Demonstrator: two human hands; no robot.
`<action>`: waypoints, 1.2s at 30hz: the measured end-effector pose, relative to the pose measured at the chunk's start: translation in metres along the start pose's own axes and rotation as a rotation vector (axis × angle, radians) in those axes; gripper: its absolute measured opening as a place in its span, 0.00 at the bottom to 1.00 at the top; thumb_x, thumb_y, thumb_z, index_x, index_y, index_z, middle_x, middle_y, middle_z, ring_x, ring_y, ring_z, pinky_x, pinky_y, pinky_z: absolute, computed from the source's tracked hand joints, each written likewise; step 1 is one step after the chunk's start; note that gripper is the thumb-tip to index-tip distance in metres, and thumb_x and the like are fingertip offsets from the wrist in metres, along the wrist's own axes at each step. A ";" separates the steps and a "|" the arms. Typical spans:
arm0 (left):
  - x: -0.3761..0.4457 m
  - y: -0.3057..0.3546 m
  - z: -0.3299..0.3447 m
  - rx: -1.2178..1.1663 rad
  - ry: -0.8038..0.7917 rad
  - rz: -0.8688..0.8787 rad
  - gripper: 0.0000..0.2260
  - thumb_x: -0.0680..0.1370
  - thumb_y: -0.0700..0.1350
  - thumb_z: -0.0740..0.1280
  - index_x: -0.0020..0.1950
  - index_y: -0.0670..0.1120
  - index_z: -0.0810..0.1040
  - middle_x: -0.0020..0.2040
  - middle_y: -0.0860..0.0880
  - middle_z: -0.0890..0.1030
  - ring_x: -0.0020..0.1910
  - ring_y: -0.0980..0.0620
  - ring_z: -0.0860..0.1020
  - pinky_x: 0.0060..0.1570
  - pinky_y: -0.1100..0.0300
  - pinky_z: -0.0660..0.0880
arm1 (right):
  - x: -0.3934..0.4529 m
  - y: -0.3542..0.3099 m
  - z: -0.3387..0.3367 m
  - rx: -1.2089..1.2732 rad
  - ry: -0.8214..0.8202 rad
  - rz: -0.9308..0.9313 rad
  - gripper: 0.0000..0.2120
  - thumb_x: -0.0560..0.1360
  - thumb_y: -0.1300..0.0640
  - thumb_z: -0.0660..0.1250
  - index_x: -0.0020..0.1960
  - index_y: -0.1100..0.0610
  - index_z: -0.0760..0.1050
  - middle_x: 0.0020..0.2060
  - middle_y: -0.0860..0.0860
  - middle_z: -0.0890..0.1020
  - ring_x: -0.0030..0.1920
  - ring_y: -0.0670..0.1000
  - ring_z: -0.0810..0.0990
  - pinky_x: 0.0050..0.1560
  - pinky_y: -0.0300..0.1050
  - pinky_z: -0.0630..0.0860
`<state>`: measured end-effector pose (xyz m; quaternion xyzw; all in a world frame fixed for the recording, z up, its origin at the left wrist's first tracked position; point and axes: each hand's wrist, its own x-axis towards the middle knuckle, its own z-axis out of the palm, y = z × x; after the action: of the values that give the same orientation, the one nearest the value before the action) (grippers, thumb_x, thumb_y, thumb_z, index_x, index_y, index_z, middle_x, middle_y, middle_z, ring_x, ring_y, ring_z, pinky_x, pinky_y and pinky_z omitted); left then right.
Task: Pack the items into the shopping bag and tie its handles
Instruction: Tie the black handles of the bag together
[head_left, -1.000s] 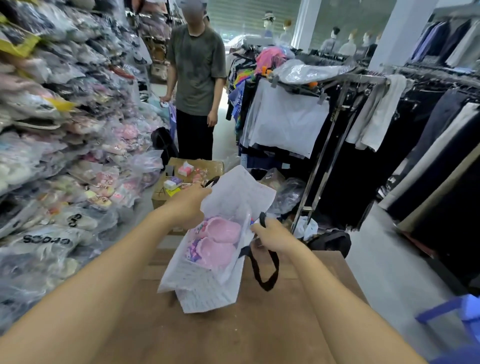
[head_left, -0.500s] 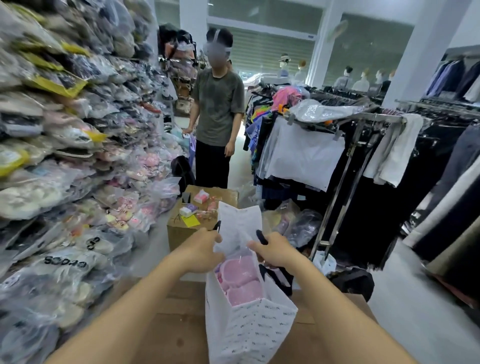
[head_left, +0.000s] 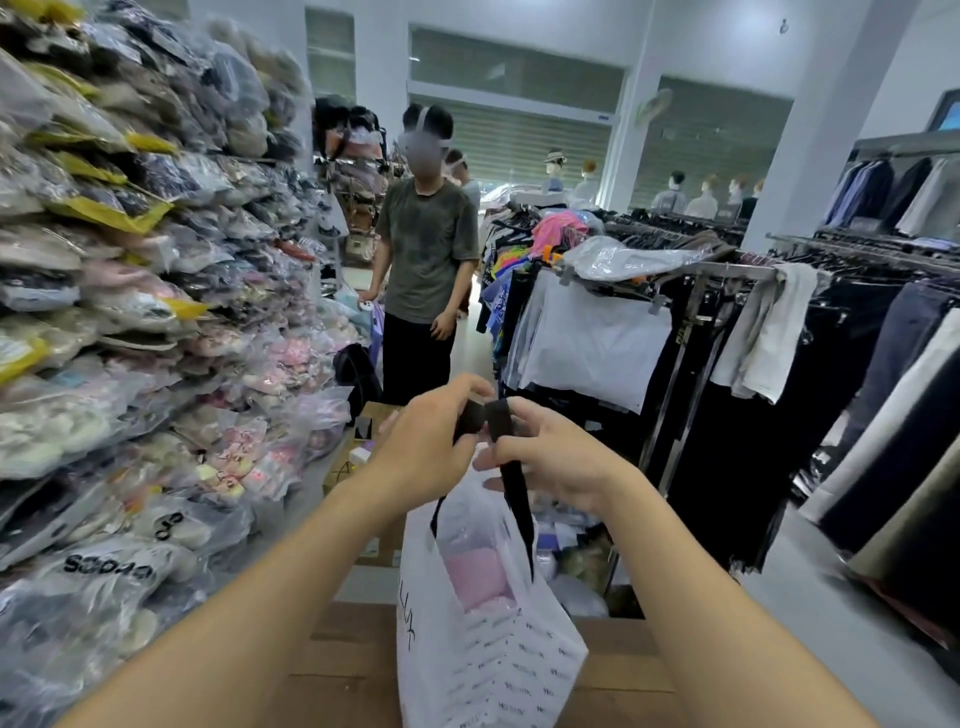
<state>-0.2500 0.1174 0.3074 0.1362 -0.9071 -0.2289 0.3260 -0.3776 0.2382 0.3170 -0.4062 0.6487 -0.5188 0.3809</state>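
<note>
A white printed shopping bag (head_left: 488, 660) stands upright on the brown table (head_left: 337, 670). Pink items in clear plastic (head_left: 475, 577) show inside its open top. Two black strap handles (head_left: 498, 421) rise from the bag and meet above it. My left hand (head_left: 431, 436) pinches one strap at the top. My right hand (head_left: 550, 457) grips the other strap, which hangs down from my fingers into the bag. Both hands are close together, almost touching.
Stacks of plastic-wrapped goods (head_left: 130, 338) fill the left side. A person in a grey T-shirt (head_left: 426, 260) stands behind a cardboard box (head_left: 363, 447). Clothes racks (head_left: 701, 332) line the right, with floor space beyond the table.
The bag went from lying tilted on the table to standing upright. Both hands moved from the bag's rim up to the black handles and brought them together above it.
</note>
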 end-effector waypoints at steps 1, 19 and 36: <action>0.000 0.001 0.001 -0.012 -0.021 -0.003 0.18 0.74 0.38 0.67 0.60 0.56 0.71 0.40 0.60 0.75 0.40 0.59 0.74 0.40 0.60 0.71 | -0.002 -0.001 0.003 -0.027 -0.018 -0.041 0.20 0.71 0.68 0.72 0.61 0.57 0.77 0.55 0.56 0.82 0.55 0.58 0.85 0.54 0.55 0.83; -0.023 -0.033 0.007 -0.104 -0.210 -0.229 0.23 0.75 0.51 0.64 0.70 0.53 0.70 0.60 0.56 0.77 0.59 0.56 0.75 0.58 0.58 0.73 | 0.019 0.015 0.036 0.191 0.302 -0.027 0.03 0.79 0.71 0.64 0.48 0.65 0.74 0.41 0.59 0.79 0.34 0.52 0.79 0.37 0.45 0.85; -0.029 -0.038 0.059 -1.053 0.292 -0.670 0.22 0.78 0.42 0.50 0.40 0.36 0.82 0.24 0.49 0.61 0.23 0.52 0.60 0.32 0.55 0.65 | 0.008 -0.011 0.010 -0.823 0.222 -0.178 0.11 0.73 0.54 0.67 0.36 0.60 0.72 0.36 0.52 0.72 0.36 0.50 0.69 0.37 0.45 0.66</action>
<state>-0.2633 0.1158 0.2323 0.2639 -0.5277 -0.7123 0.3801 -0.3697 0.2260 0.3254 -0.5201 0.8010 -0.2884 0.0689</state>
